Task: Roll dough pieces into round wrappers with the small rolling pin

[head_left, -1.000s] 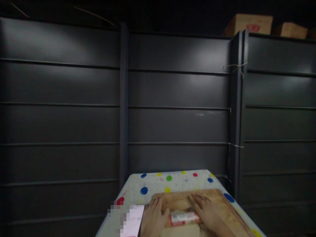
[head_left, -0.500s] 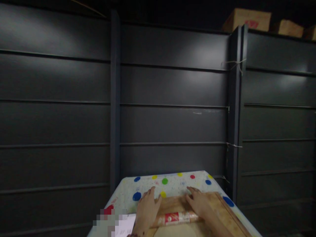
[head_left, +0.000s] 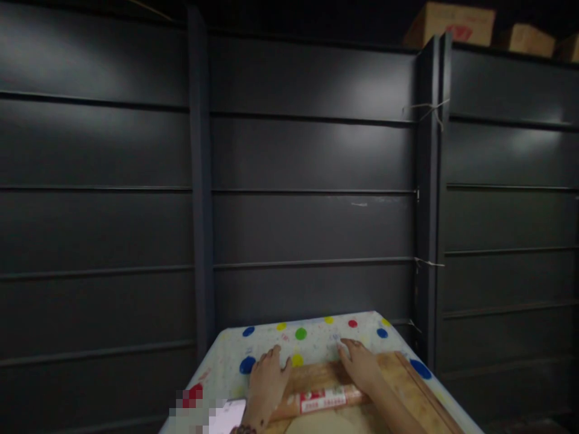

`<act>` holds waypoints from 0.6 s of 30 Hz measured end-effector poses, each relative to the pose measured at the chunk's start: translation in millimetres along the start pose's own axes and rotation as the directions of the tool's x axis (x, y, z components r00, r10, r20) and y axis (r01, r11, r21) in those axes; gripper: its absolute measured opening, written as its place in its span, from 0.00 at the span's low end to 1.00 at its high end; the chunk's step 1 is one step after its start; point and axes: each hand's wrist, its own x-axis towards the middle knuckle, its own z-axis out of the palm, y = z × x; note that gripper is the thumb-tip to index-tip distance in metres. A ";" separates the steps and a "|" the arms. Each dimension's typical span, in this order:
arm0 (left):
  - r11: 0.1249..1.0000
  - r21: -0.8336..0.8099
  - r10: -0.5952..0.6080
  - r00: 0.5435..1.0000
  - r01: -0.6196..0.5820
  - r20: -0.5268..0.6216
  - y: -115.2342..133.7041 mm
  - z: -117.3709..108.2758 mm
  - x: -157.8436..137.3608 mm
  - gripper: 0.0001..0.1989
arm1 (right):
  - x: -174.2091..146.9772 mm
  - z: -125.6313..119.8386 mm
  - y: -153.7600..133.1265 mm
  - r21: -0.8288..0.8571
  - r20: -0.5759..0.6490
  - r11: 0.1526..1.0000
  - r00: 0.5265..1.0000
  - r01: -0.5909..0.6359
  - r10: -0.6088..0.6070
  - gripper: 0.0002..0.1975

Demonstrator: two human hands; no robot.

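Note:
A wooden rolling pin (head_left: 323, 399) with a red and white label lies crosswise over a wooden board (head_left: 409, 386). Flat pale dough (head_left: 323, 423) shows just on the near side of the pin, cut off by the bottom edge of the view. My left hand (head_left: 270, 377) is over the pin's left part, palm down, fingers stretched forward and thumb apart. Over the right part is my right hand (head_left: 359, 364), its fingers likewise extended past the pin. Palms or wrists seem to rest on the pin, whose ends they hide.
Under the board is a table with a white cloth (head_left: 312, 346) of coloured dots. A pale flat screen or sheet (head_left: 230, 416), partly blurred out, lies left of my left wrist. A dark panelled wall (head_left: 316, 229) stands behind the table, with cardboard boxes (head_left: 456, 27) above it at right.
The rolling pin has turned: its label shows a white strip with red lettering where a red block was. Both hands have shifted only slightly, and the view has moved a little.

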 end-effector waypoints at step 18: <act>0.969 -0.060 0.238 0.971 -0.238 -0.014 -0.9 -10.4 -106.8 0.25 | -106.3 -41.9 -25.3 0.021 0.078 0.983 0.980 0.180 -0.181 0.23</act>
